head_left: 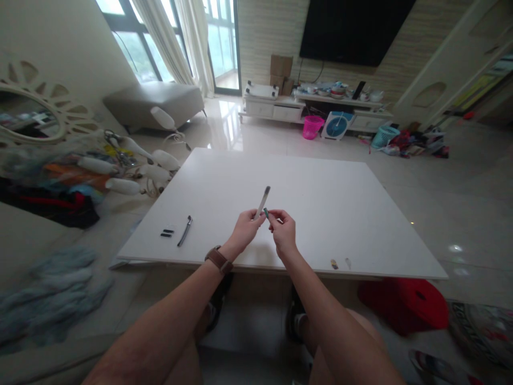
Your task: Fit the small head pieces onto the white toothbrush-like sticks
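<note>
My left hand (245, 230) is closed around the lower end of a slim white pen-like stick (262, 201) with a dark tip that points up and away. My right hand (282, 229) pinches a small green piece (266, 212) right at the stick's base. Both hands hover above the near middle of the white table (320, 203). A brown watch strap (218, 260) is on my left wrist. On the table to the left lie a dark curved clip (185, 231) and two small black pieces (167, 233).
Two tiny bits (340, 263) lie near the table's front edge on the right. A red stool (404, 305) stands under the table's right corner. Clutter and white bottles (120, 171) sit on the left. A TV stand (316, 109) and pink basket (312, 126) are beyond.
</note>
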### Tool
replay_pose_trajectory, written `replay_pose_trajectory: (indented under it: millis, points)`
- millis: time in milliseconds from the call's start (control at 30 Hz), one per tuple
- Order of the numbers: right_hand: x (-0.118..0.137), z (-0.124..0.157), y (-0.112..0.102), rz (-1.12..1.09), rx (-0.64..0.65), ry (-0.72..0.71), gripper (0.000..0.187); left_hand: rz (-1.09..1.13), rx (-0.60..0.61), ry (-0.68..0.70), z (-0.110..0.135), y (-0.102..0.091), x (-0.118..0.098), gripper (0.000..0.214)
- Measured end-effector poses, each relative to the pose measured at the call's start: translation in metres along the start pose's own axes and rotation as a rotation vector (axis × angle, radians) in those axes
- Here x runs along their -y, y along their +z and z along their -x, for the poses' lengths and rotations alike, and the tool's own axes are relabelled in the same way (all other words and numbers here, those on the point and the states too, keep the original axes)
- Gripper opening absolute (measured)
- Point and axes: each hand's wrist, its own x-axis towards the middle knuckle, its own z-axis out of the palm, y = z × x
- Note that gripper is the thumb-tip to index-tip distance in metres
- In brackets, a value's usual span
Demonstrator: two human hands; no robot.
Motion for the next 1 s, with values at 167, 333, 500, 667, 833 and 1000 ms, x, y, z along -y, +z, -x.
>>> replay_pose_trajectory:
  millis: [167,333,500,667,833,1000]
  points:
    - [-0.0004,0.0004,-0.0011,-0.01,0.002,0.002,0.039,-0.002,0.01,-0.012,0.0011,-0.0013,-0.0003,0.043]
    - [0.0016,0.0004,-0.001,-0.017,-0.002,0.01,0.035,0.017,0.008,-0.027,0.0005,-0.0019,-0.0013,0.039]
    - [0.0047,0.0004,0.0,-0.018,0.001,0.046,0.029,0.035,-0.004,-0.039,-0.0004,-0.0005,-0.0025,0.037]
    - [0.0053,0.001,-0.0003,-0.043,0.005,0.064,0.023,0.055,-0.006,-0.036,0.0002,0.0004,-0.0041,0.034]
    - [0.0056,0.002,-0.0009,-0.024,0.011,0.051,0.021,0.066,-0.014,-0.025,0.0012,0.0005,-0.0038,0.031]
    - [0.0054,0.0017,-0.0005,-0.026,0.014,0.048,0.023,0.07,-0.032,-0.034,0.0,0.0002,-0.0016,0.031]
